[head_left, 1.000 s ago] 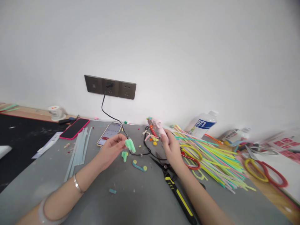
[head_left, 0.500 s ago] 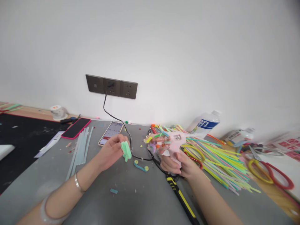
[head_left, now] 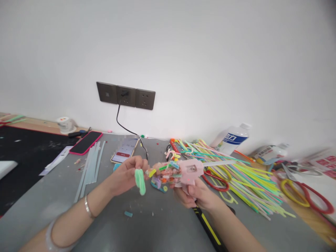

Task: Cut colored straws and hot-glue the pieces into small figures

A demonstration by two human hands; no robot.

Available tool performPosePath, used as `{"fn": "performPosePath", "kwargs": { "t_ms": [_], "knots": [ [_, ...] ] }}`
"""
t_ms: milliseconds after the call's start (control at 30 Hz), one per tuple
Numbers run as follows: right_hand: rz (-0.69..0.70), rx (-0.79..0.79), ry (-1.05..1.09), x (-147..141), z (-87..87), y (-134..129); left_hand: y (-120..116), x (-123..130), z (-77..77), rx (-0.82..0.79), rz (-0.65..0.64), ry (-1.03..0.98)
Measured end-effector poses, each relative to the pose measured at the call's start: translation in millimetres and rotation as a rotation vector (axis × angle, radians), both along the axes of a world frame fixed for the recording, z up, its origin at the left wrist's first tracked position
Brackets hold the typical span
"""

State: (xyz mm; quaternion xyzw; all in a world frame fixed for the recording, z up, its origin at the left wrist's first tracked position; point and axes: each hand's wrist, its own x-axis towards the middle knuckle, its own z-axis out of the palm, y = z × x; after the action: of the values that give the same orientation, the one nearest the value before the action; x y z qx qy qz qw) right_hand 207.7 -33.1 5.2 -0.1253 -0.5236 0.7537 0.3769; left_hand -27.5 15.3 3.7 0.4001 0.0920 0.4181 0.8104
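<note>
Pinched in my left hand (head_left: 128, 175) is a small bundle of green pipe cleaner (head_left: 140, 181), hanging below the fingertips. My right hand (head_left: 193, 196) is closed around the handle of a pink glue gun (head_left: 187, 171). Colourful bits cover its front part, and a clear glue stick (head_left: 219, 163) juts out of its back. The gun's front end points left, close to the green piece; whether they touch is hard to tell. Under the gun lies a blue strip with yellow-green round ends (head_left: 159, 187), partly hidden.
Colourful pipe cleaners (head_left: 244, 178) spread over the right side, with red-and-yellow scissors (head_left: 306, 197) beyond them. Clear glue sticks (head_left: 90, 168) and two phones (head_left: 86, 142) lie left. A black-and-yellow tool (head_left: 207, 227) sits below my right hand. A white bottle (head_left: 233, 139) stands by the wall.
The glue gun has moved left and slightly down, its front end now near the green piece. The green piece has dropped slightly and turned in my left fingers.
</note>
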Motion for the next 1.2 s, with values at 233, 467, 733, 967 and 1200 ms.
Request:
{"fn": "performPosePath", "kwargs": {
  "t_ms": [233,467,733,967,1200],
  "knots": [
    [0.000,-0.023,-0.022,0.5,0.9,-0.3,-0.4,-0.2,3.2,0.009,-0.031,-0.003],
    [-0.025,-0.033,-0.043,2.2,-1.4,-1.9,0.7,0.8,1.6,0.020,-0.019,-0.002],
    [-0.053,-0.030,-0.082,1.8,-0.8,-1.3,0.0,1.0,5.1,0.027,0.006,0.030],
    [-0.031,-0.055,-0.077,3.4,-0.8,-1.6,-1.5,2.5,8.4,0.041,0.027,0.032],
    [-0.040,-0.063,-0.134,5.4,-1.3,-1.7,-0.6,2.1,9.1,0.044,0.044,0.032]
  ]
}}
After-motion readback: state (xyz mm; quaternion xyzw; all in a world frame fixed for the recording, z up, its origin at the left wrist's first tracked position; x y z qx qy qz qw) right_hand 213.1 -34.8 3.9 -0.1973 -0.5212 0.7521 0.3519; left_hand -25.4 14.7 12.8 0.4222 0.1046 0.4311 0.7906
